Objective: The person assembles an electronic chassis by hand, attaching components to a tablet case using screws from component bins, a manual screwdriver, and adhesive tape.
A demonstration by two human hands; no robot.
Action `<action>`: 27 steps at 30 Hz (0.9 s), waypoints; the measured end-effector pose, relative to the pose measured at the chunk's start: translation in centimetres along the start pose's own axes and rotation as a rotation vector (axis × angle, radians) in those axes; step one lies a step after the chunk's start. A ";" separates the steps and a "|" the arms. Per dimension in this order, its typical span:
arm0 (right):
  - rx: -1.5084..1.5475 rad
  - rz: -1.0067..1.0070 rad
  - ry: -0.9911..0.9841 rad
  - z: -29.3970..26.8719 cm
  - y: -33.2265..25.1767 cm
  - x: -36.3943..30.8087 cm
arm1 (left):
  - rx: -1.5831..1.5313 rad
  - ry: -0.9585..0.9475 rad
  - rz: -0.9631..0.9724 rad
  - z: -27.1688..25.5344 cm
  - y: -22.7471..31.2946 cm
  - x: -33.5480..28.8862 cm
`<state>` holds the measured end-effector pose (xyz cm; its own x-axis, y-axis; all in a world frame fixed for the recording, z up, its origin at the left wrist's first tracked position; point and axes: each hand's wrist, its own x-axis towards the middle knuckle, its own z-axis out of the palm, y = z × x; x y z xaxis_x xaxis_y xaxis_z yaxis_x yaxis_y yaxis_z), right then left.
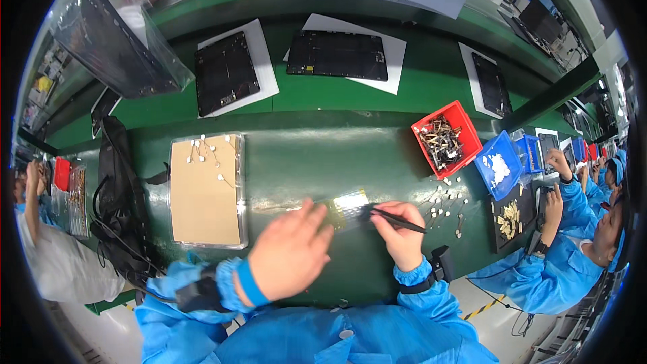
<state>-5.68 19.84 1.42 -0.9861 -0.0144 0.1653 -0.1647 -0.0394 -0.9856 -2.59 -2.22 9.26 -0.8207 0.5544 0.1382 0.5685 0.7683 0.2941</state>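
My right hand (402,232) is closed round a pair of black tweezers (406,221), whose tips point left at a small translucent sheet (349,207). Rows of pale and yellowish patches mark that sheet, which lies on the green bench top. At the sheet's left side is my left hand (288,251), palm down, fingers stretched out and slightly blurred; I cannot tell whether its fingertips touch the sheet. Several small white-headed parts with thin wires (441,203) lie scattered to the right of my right hand.
A cardboard-covered stack (204,209) bears more wired parts. Right stand a red bin (468,133) of small parts, a blue bin (513,174) with white pieces and a black tray (520,228). Black panels (337,54) rest on the rear shelf. A co-worker (559,263) sits right.
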 end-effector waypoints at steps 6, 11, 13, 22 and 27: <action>-0.120 0.017 -0.071 1.3 1.3 0.2 | -0.051 0.070 -0.181 7.6 0.7 0.4; -0.197 0.016 -0.089 2.5 2.3 1.6 | -0.121 0.081 -0.183 8.6 -0.3 0.5; -0.286 -0.034 -0.102 2.7 2.9 1.8 | -0.131 0.084 -0.182 8.6 -0.5 0.4; -0.310 0.006 -0.077 3.2 2.6 2.0 | -0.162 0.100 -0.197 9.1 -0.7 0.4; -0.317 0.000 -0.077 3.3 2.5 2.0 | -0.169 0.095 -0.201 8.9 -0.8 0.4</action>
<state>-7.96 16.37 -0.59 -0.9836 -0.0901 0.1560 -0.1751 0.2735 -0.9458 -2.86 0.26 0.73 -0.9224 0.3573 0.1465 0.3822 0.7911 0.4775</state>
